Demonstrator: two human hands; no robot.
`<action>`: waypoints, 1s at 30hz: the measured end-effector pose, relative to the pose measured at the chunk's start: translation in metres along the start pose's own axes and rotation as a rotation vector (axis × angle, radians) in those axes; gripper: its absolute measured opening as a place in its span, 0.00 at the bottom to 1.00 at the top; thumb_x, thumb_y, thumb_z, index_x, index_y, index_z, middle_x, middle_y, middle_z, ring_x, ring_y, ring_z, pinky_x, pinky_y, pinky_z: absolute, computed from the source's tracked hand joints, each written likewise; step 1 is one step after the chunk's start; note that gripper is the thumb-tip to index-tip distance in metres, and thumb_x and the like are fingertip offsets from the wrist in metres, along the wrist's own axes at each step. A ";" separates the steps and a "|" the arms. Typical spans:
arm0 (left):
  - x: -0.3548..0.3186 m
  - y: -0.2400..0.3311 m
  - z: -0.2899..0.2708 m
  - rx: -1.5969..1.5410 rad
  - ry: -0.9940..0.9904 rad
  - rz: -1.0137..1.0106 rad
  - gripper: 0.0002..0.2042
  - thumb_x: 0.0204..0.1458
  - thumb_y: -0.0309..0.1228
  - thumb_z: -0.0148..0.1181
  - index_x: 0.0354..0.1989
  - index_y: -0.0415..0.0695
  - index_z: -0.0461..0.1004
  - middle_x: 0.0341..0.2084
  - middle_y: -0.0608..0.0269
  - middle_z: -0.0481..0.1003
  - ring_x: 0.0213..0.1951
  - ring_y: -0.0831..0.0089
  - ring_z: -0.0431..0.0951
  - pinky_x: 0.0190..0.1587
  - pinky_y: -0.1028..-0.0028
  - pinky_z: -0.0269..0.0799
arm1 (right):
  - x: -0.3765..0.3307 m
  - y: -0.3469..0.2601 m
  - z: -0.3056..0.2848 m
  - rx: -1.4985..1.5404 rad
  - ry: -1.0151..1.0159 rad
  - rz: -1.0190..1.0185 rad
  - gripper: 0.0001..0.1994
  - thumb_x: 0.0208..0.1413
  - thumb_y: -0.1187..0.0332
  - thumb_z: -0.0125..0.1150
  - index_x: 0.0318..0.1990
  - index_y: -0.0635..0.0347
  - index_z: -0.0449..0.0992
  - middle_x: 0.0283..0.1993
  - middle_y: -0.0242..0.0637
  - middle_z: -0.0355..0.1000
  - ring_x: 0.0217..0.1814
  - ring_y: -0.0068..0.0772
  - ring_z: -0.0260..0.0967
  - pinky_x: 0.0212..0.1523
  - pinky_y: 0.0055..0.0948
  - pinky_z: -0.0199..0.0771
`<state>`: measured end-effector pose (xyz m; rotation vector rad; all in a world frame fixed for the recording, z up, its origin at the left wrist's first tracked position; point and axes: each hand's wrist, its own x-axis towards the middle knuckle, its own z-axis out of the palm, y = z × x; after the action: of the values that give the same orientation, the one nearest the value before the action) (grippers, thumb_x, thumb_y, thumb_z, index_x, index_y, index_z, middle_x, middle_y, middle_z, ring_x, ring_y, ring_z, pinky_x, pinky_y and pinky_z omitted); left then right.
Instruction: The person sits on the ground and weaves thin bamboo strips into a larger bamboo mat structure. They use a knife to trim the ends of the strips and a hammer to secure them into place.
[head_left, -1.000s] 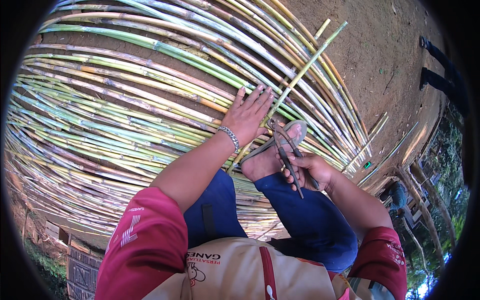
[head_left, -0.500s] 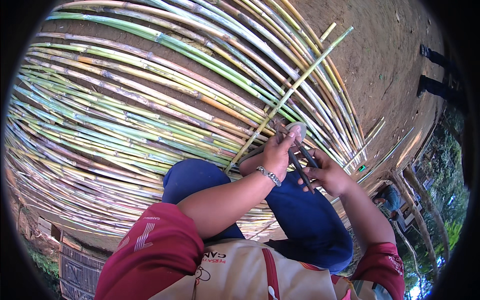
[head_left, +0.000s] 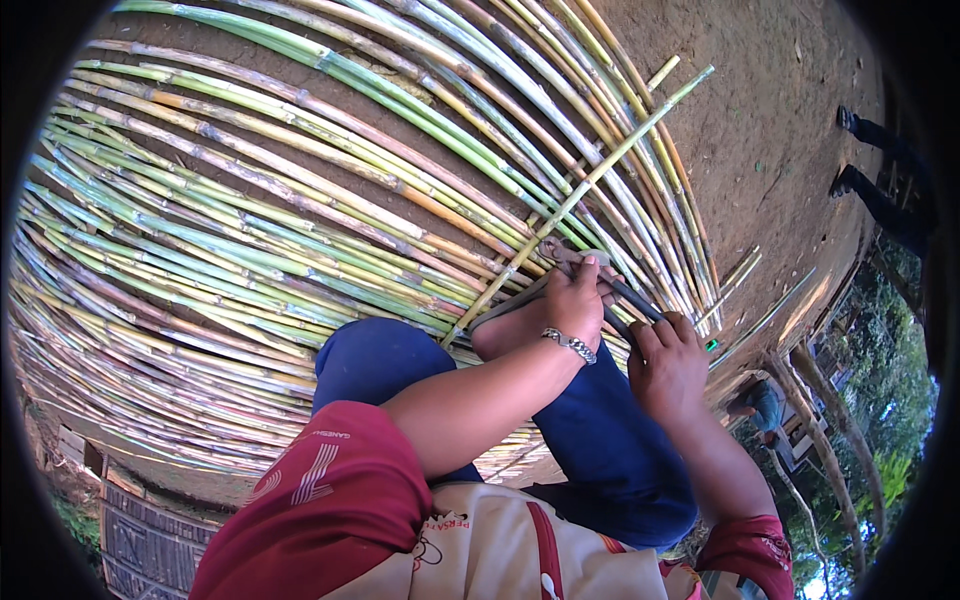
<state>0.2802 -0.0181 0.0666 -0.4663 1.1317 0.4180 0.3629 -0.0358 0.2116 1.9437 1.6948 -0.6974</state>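
A pair of dark metal pincers (head_left: 632, 296) is held between my hands, its jaws up against a crossing bamboo pole (head_left: 605, 167). My right hand (head_left: 668, 365) is closed round the ends of the two handles. Nearer the jaws, my left hand (head_left: 577, 303), with a chain bracelet at the wrist, has its fingers closed by the pivot; whether it also pinches something small is hidden. The crossing pole lies over many long bamboo poles (head_left: 400, 190) set side by side. My sandalled foot (head_left: 505, 330) rests just below the jaws.
Bare brown soil (head_left: 765, 120) lies to the right of the poles. A person's dark-trousered legs (head_left: 890, 205) are at the far right. Another person (head_left: 765, 405) is near wooden posts (head_left: 830, 450) at the lower right. A slatted wooden structure (head_left: 150, 540) stands at lower left.
My right hand has shifted down and right, now wrapped over the handle ends. The handles have swung from pointing down to slanting toward lower right. My left hand moved slightly right.
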 end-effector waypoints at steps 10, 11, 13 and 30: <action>-0.005 0.019 -0.012 -0.013 -0.172 -0.089 0.10 0.68 0.39 0.58 0.46 0.46 0.73 0.39 0.63 0.78 0.41 0.69 0.81 0.43 0.62 0.81 | 0.007 -0.010 0.007 -0.147 0.068 -0.071 0.05 0.56 0.70 0.60 0.39 0.56 0.78 0.55 0.42 0.79 0.65 0.53 0.67 0.60 0.52 0.64; -0.003 0.018 -0.013 -0.019 -0.178 -0.085 0.10 0.68 0.39 0.58 0.46 0.46 0.73 0.39 0.63 0.78 0.41 0.69 0.81 0.43 0.62 0.81 | 0.008 -0.011 0.006 -0.145 0.075 -0.075 0.05 0.56 0.69 0.60 0.39 0.56 0.78 0.54 0.42 0.79 0.65 0.53 0.67 0.60 0.52 0.64; 0.000 0.015 -0.016 -0.032 -0.190 -0.080 0.11 0.67 0.40 0.59 0.46 0.46 0.73 0.40 0.63 0.78 0.41 0.70 0.81 0.42 0.63 0.81 | 0.009 -0.012 0.005 -0.142 0.088 -0.082 0.06 0.56 0.69 0.60 0.40 0.55 0.78 0.51 0.42 0.79 0.64 0.53 0.67 0.60 0.52 0.64; 0.011 0.012 -0.012 0.218 -0.070 -0.183 0.16 0.68 0.43 0.59 0.48 0.42 0.75 0.39 0.60 0.82 0.38 0.70 0.82 0.36 0.67 0.79 | 0.033 0.019 0.009 0.279 -0.292 0.203 0.29 0.57 0.70 0.64 0.68 0.53 0.71 0.48 0.51 0.76 0.47 0.58 0.78 0.48 0.51 0.77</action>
<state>0.2685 -0.0136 0.0508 -0.3570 1.0428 0.1476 0.3848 -0.0194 0.1834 2.0403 1.2591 -1.1245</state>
